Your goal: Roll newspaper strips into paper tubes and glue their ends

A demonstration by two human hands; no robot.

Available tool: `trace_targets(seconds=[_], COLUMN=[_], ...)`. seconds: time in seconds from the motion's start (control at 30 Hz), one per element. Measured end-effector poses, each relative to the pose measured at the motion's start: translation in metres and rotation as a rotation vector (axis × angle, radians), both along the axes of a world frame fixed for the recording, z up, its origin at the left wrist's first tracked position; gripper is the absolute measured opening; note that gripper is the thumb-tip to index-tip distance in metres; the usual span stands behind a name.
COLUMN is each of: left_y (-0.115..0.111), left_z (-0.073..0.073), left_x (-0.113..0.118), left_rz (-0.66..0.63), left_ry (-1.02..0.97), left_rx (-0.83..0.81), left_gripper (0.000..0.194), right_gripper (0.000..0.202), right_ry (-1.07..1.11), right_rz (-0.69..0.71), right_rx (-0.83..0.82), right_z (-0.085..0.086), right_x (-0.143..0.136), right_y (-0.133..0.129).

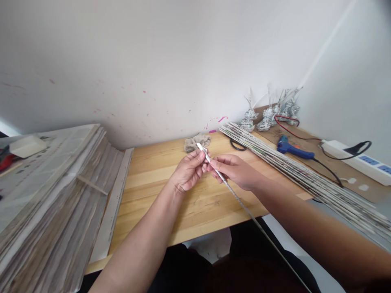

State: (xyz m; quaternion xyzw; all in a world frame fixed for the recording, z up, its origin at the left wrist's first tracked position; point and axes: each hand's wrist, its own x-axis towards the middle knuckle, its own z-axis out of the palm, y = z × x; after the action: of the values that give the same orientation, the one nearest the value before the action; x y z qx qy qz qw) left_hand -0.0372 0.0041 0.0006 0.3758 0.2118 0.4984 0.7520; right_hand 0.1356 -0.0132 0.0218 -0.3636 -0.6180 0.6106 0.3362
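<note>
A long, thin rolled newspaper tube slants from above the middle of the wooden table down past its front edge toward my lap. Close to its upper, pointed white end, my left hand pinches it between thumb and fingers. My right hand grips the same tube just below, with thumb and fingertips closed on it. Both hands almost touch each other. Behind the tube's tip lies a crumpled grey-brown cloth against the wall.
Tall stacks of newspaper fill the left side. At right lie a bundle of paper tubes, a blue glue gun and a white power strip with cords. Woven paper figures stand in the back right corner.
</note>
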Motion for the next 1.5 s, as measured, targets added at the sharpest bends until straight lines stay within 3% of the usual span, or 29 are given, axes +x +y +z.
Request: trace_targets(seconds=[0.13, 0.23, 0.73, 0.87, 1.2, 1.4, 1.5], left_y=[0.001, 0.001, 0.001, 0.002, 0.001, 0.002, 0.002], left_z=[-0.002, -0.002, -0.006, -0.008, -0.006, -0.005, -0.005], left_x=[0.0, -0.001, -0.004, -0.004, -0.003, -0.004, -0.003], left_rz=[0.021, -0.007, 0.002, 0.018, 0.021, 0.009, 0.021], left_ry=[-0.04, -0.024, -0.026, -0.015, 0.008, 0.011, 0.047], left_rx=[-0.012, 0.011, 0.063, 0.049, 0.031, 0.075, 0.05], left_gripper=[0.027, 0.028, 0.022, 0.024, 0.034, 0.029, 0.032], right_gripper=[0.035, 0.038, 0.031, 0.029, 0.034, 0.037, 0.039], right_ry=[-0.181, -0.185, 0.283, 0.363, 0.348, 0.147, 0.134], right_rz=[-0.099, -0.084, 0.18, 0.256, 0.29, 0.01, 0.018], right_rx=[0.229, 0.252, -0.508, -0.585, -0.573, -0.147, -0.133], right_z=[0.001, 0.003, 0.0, -0.004, 0.001, 0.002, 0.0], right_x=[-0.001, -0.002, -0.001, -0.001, 0.0, -0.005, -0.006], right_y=[-0.004, -0.006, -0.005, -0.003, -0.009, -0.012, -0.012])
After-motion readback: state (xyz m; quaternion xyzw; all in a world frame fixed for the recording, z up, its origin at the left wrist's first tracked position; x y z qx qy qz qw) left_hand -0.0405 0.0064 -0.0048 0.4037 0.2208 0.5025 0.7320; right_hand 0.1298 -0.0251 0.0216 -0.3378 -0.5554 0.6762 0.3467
